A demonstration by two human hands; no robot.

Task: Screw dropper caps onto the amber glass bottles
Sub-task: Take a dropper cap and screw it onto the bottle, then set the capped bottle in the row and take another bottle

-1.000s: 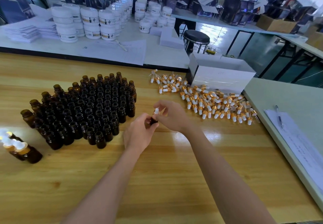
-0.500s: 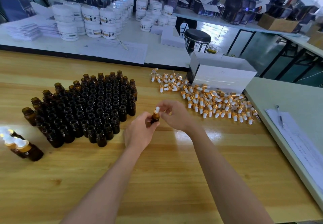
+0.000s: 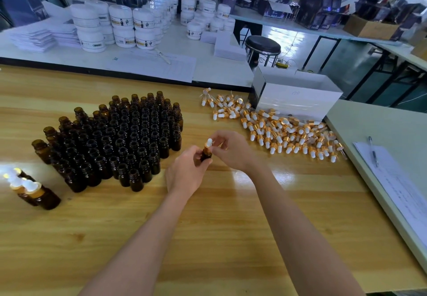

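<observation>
Half hidden a second ago, the white-bulbed gold dropper cap (image 3: 209, 143) now stands clear on the small amber glass bottle (image 3: 206, 155), just right of the open-bottle cluster (image 3: 129, 138). The left hand (image 3: 184, 173) has its grip clamped on the bottle, while the right hand (image 3: 233, 151) pinches the cap's collar. These are probably the last turns.

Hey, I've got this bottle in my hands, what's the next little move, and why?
Probably a tightening twist of the dropper cap with the right hand while the left hand grips the amber bottle steady. The cap sits upright on the neck with that hand pinching it, but whether it is fully seated cannot be seen.
</observation>
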